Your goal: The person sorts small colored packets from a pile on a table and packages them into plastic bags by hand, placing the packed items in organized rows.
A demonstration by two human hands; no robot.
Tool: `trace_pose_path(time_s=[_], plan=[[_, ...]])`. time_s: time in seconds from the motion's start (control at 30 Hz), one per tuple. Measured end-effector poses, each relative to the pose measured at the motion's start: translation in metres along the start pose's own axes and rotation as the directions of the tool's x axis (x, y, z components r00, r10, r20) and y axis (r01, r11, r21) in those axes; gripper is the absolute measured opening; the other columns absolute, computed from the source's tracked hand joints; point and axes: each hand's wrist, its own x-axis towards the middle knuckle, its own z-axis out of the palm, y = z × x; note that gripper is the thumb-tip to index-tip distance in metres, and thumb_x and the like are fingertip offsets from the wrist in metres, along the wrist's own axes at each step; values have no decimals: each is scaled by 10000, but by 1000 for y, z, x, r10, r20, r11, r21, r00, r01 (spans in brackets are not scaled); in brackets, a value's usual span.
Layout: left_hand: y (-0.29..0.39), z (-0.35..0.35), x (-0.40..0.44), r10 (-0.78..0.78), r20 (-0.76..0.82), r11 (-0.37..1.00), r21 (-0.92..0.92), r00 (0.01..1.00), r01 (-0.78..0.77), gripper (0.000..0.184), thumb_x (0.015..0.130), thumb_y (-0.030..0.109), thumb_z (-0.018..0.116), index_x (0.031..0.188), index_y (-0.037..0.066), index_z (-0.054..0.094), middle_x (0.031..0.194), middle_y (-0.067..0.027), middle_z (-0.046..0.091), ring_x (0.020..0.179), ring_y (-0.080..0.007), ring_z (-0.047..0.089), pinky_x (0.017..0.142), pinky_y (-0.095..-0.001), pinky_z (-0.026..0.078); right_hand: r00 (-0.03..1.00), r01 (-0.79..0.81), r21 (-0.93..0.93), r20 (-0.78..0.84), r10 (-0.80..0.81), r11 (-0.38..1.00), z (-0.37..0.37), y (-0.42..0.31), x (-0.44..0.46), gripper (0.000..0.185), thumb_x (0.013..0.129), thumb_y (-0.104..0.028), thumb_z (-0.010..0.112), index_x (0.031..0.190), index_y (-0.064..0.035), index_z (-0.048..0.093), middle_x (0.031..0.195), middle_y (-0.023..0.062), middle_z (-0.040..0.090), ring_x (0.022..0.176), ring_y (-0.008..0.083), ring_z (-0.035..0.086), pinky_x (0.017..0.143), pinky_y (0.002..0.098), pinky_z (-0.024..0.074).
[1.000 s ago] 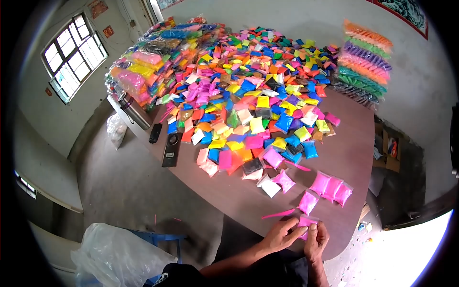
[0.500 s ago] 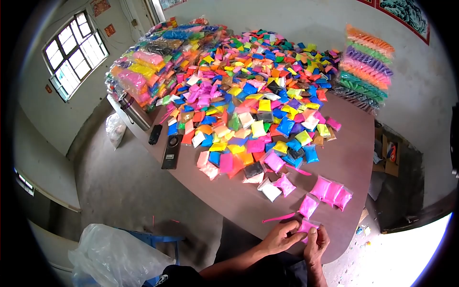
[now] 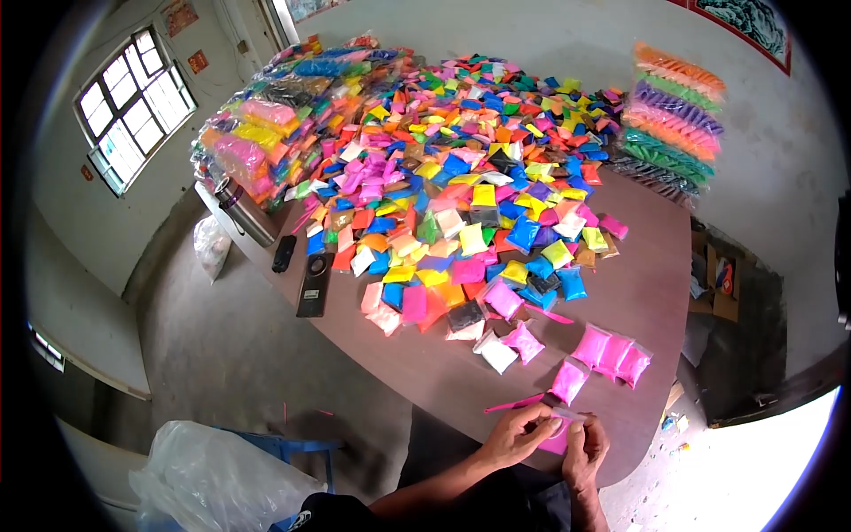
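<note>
Between my two hands is a small pink packet (image 3: 553,442) with a clear upper edge, held above the near edge of the table. My left hand (image 3: 519,434) pinches its left side between thumb and fingers. At the right side, my right hand (image 3: 585,450) is closed on the same packet. A single pink packet (image 3: 569,380) lies just beyond my hands, touching or close to a row of pink packets (image 3: 612,353). A thin pink strip (image 3: 514,404) lies beside my left hand. Farther left are a white packet (image 3: 495,352) and another pink packet (image 3: 524,342).
A large heap of many-coloured packets (image 3: 470,204) covers the far part of the brown table (image 3: 638,266). Stacked bagged bundles (image 3: 674,124) stand at the back right. A steel flask (image 3: 246,213) and a black phone-like device (image 3: 315,285) are at the left edge. A plastic bag (image 3: 213,470) rests on a blue stool (image 3: 310,443).
The packet in my hands has tilted and dropped slightly, and its clear upper edge now shows between my fingers. Both hands have stayed in nearly the same place. The view has shifted slightly.
</note>
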Motion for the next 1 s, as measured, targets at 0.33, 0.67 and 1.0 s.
trace_pose_path(time_s=[0.33,0.67,1.0], plan=[[6,2,3,-6,49,1000,22,999,5,160,1049,171,655,1095,22,690,842,55,606,731,-12,523,619,-205,417,994,105,-79,-19,-107,991,-1,7,1,130,1027,-88,622,993,30,665,905,28,626,840,109,552,772,258,445],[4,-2,-1,32,14,992,118,999,-34,156,1056,180,640,1005,34,658,824,55,572,711,-25,504,615,-213,406,1000,24,-62,-1,-24,998,1,6,-3,203,1049,-165,629,1097,26,681,921,15,679,855,89,570,760,250,458],[1,1,0,103,29,981,165,994,-106,192,1049,192,646,1088,5,661,830,9,604,731,-53,554,632,-251,455,999,-15,-33,35,17,999,1,3,-3,243,1070,-184,573,1144,30,660,939,4,657,840,68,535,752,237,435]])
